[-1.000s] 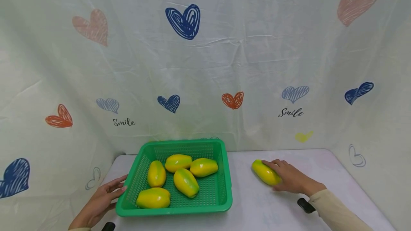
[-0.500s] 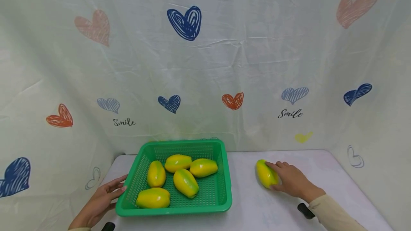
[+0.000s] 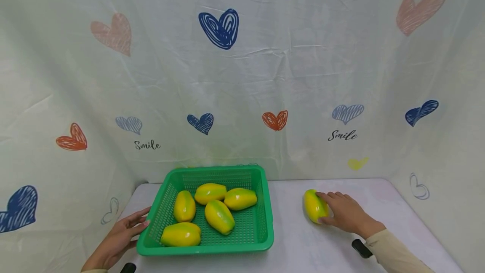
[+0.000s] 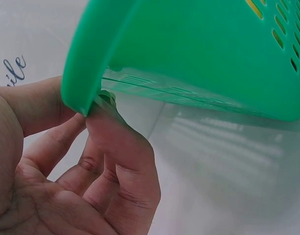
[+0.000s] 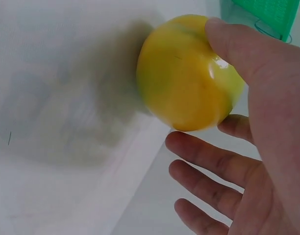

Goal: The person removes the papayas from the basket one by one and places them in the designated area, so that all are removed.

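My left hand [image 3: 121, 236] pinches the rim of a green plastic basket [image 3: 204, 249] at its left side; in the left wrist view the thumb lies over the rim and a bent finger [image 4: 123, 139] sits under it. Several glossy yellow-green papayas lie spread inside the basket. To the right of it, another papaya [image 3: 314, 206] is on the table, held between the thumb and index finger of my right hand [image 3: 346, 214]. From the right wrist, this papaya [image 5: 182, 83] appears end-on, with the thumb on top and the other fingers spread below it.
A pale cloth covers the table [image 3: 291, 243]. Behind and at both sides hangs a white curtain [image 3: 242, 83] printed with hearts and "Smile". Black wrist-camera parts [image 3: 361, 248] show beside the sleeves.
The papaya under my right hand has shifted slightly right and turned so its long side points more away from me. My left hand and the basket have stayed in place.
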### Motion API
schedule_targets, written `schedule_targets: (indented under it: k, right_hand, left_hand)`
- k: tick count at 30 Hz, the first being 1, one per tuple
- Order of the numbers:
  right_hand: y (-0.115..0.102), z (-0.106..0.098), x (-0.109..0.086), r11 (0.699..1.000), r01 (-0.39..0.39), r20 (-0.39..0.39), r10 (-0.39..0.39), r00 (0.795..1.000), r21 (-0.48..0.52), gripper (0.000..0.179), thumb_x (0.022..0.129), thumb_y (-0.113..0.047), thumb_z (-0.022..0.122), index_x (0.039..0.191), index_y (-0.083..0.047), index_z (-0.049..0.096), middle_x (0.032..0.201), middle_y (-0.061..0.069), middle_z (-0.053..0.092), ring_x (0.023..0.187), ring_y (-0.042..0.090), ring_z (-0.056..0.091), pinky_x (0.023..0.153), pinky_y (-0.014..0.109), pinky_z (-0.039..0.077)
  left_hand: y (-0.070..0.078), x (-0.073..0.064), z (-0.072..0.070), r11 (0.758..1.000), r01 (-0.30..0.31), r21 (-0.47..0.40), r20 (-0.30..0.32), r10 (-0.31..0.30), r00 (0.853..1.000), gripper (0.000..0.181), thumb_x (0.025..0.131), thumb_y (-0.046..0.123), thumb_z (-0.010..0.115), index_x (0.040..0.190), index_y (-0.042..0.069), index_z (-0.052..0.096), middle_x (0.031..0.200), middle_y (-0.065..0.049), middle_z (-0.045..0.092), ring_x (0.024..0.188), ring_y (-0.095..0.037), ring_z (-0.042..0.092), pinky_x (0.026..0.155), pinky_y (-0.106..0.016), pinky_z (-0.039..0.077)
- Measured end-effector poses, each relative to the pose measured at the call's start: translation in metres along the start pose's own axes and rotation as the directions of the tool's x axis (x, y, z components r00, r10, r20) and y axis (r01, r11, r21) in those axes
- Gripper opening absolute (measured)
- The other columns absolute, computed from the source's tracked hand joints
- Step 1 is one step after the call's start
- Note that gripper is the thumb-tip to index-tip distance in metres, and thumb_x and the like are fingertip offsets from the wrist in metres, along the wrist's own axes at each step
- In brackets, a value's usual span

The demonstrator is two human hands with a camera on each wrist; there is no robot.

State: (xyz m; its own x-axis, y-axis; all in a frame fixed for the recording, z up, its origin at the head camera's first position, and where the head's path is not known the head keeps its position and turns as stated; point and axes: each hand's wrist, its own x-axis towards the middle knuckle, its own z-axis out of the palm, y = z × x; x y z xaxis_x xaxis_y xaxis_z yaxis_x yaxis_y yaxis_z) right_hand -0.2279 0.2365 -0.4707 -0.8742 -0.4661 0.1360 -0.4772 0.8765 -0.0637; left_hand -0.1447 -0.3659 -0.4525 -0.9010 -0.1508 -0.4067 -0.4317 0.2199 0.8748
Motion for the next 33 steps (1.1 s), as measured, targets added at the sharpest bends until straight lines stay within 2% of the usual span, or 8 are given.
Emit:
schedule_targets:
  k: [6, 10, 19, 23, 29, 33]
  right_hand:
    - [0.002, -0.005, 0.002, 0.998, -0.029, 0.050, 0.026, 0.998, 0.050, 0.076, 0.068, -0.052, 0.076, 0.125, -0.007, 0.055, 0.097, 0.002, 0.063, 0.083, 0.020, 0.057, 0.078, 0.048, 0.049]
    - [0.005, -0.008, 0.004, 0.998, -0.042, 0.060, 0.039, 0.997, 0.056, 0.076, 0.068, -0.054, 0.074, 0.125, -0.008, 0.056, 0.095, 0.004, 0.063, 0.079, 0.018, 0.056, 0.074, 0.045, 0.050]
    - [0.004, -0.022, 0.010, 1.000, 0.017, -0.013, -0.017, 1.000, 0.019, 0.070, 0.069, -0.052, 0.074, 0.120, -0.006, 0.059, 0.100, 0.007, 0.063, 0.085, 0.025, 0.058, 0.075, 0.048, 0.050]
    - [-0.005, -0.034, 0.012, 0.998, 0.049, -0.020, -0.048, 0.999, 0.026, 0.066, 0.071, -0.049, 0.074, 0.119, -0.006, 0.060, 0.105, 0.008, 0.062, 0.088, 0.026, 0.058, 0.077, 0.047, 0.049]
    - [-0.028, -0.048, 0.017, 0.994, 0.109, -0.041, -0.108, 0.993, 0.022, 0.061, 0.073, -0.046, 0.074, 0.119, -0.008, 0.061, 0.104, 0.003, 0.061, 0.089, 0.021, 0.057, 0.079, 0.042, 0.049]
    - [-0.043, -0.056, 0.020, 0.987, 0.153, -0.040, -0.151, 0.988, 0.054, 0.062, 0.072, -0.044, 0.076, 0.121, -0.009, 0.060, 0.107, 0.002, 0.060, 0.093, 0.019, 0.056, 0.082, 0.040, 0.048]
  left_hand:
    - [0.001, -0.001, 0.001, 1.000, 0.003, 0.004, -0.005, -0.003, 1.000, 0.071, 0.089, 0.031, 0.062, 0.144, 0.002, 0.028, 0.132, -0.027, 0.035, 0.089, -0.023, 0.055, 0.076, -0.042, 0.051]
    - [0.003, -0.002, 0.002, 1.000, 0.002, 0.010, -0.007, -0.002, 1.000, 0.071, 0.089, 0.031, 0.062, 0.144, 0.002, 0.028, 0.131, -0.027, 0.035, 0.089, -0.023, 0.055, 0.076, -0.042, 0.051]
    - [0.002, -0.002, 0.002, 1.000, -0.005, 0.013, -0.008, 0.005, 1.000, 0.071, 0.089, 0.031, 0.062, 0.144, 0.002, 0.028, 0.132, -0.028, 0.034, 0.089, -0.023, 0.055, 0.076, -0.042, 0.051]
    - [0.003, -0.001, 0.002, 1.000, 0.001, 0.018, -0.007, -0.001, 1.000, 0.071, 0.089, 0.031, 0.062, 0.145, 0.003, 0.028, 0.133, -0.028, 0.032, 0.090, -0.023, 0.055, 0.076, -0.042, 0.051]
    - [0.004, 0.000, 0.002, 1.000, 0.013, 0.018, -0.006, -0.013, 1.000, 0.071, 0.089, 0.031, 0.062, 0.145, 0.003, 0.027, 0.133, -0.029, 0.031, 0.089, -0.023, 0.055, 0.076, -0.042, 0.051]
    - [0.003, -0.001, 0.002, 1.000, 0.016, 0.017, -0.009, -0.015, 1.000, 0.070, 0.089, 0.030, 0.062, 0.145, 0.003, 0.028, 0.133, -0.029, 0.032, 0.089, -0.023, 0.055, 0.076, -0.042, 0.051]
